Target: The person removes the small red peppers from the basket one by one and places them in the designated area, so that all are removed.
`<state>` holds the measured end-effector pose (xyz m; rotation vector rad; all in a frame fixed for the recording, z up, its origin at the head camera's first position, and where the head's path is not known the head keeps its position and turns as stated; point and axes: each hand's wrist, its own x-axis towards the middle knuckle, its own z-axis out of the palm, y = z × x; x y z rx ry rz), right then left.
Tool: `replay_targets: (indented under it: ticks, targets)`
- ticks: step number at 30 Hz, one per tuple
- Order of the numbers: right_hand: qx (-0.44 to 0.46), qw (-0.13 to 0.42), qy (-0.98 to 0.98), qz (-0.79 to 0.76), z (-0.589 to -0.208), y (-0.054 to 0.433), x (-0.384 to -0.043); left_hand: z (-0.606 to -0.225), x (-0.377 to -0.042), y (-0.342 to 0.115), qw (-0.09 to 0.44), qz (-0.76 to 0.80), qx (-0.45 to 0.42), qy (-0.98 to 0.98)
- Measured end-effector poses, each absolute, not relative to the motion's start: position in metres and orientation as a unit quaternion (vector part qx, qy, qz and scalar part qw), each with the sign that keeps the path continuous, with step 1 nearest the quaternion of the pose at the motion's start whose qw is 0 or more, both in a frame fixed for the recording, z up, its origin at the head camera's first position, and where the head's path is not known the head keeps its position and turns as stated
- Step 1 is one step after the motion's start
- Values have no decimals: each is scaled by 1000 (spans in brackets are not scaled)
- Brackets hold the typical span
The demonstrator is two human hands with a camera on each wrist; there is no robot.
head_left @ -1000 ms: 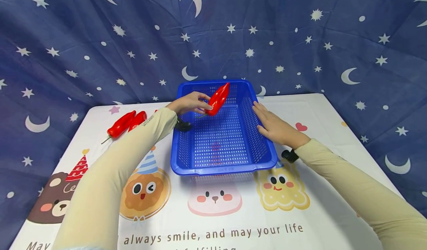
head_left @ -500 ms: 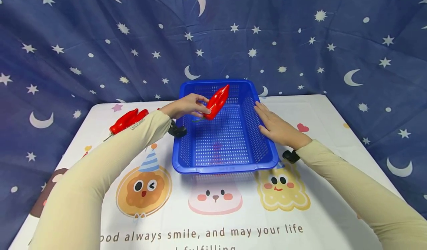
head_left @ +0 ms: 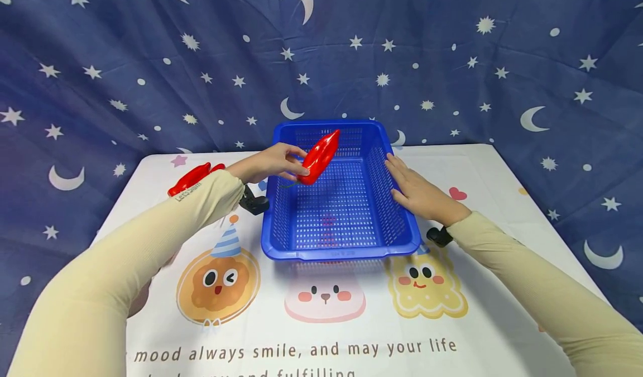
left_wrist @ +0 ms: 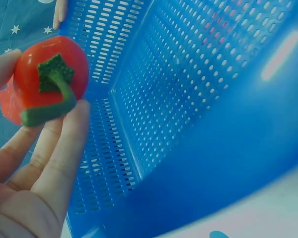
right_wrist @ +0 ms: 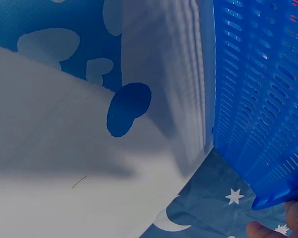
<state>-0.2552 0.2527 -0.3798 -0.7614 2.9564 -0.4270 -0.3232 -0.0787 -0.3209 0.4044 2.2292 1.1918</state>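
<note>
Between the thumb and fingers of my left hand [head_left: 275,162] is a red pepper [head_left: 320,157], held tilted over the left part of a blue plastic basket [head_left: 341,253]. The left wrist view shows the pepper's green curved stem [left_wrist: 57,94] facing that camera. My right hand [head_left: 419,191] rests on the basket's right rim with its fingers fairly straight. At the corner of the right wrist view, fingertips [right_wrist: 260,230] lie by the rim. More red peppers [head_left: 191,178] lie on the table at the left, partly hidden behind the left sleeve.
A white tablecloth [head_left: 231,335] printed with cartoon faces and text covers the table. Behind the far edge hangs a dark blue curtain [head_left: 331,70] with stars and moons. A small black device [head_left: 254,200] is worn on the left wrist, close to the basket's left rim.
My left hand has drawn a little left and nearer with the pepper. The left sleeve has swung left, covering more of the peppers on the table. My right hand stays on the rim.
</note>
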Motion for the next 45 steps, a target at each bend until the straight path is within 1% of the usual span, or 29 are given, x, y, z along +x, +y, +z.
replay_targets:
  ticks: [21, 35, 45]
  targets:
    - [-241, 34, 960, -139, -379, 252, -254, -312, -296, -119, 281, 423, 150, 848]
    - [-245, 34, 959, -139, -379, 253, -255, -304, -275, -156, 263, 427, 105, 859]
    - [-244, 34, 959, -137, -378, 252, -254, -312, -257, -185, 259, 431, 54, 863]
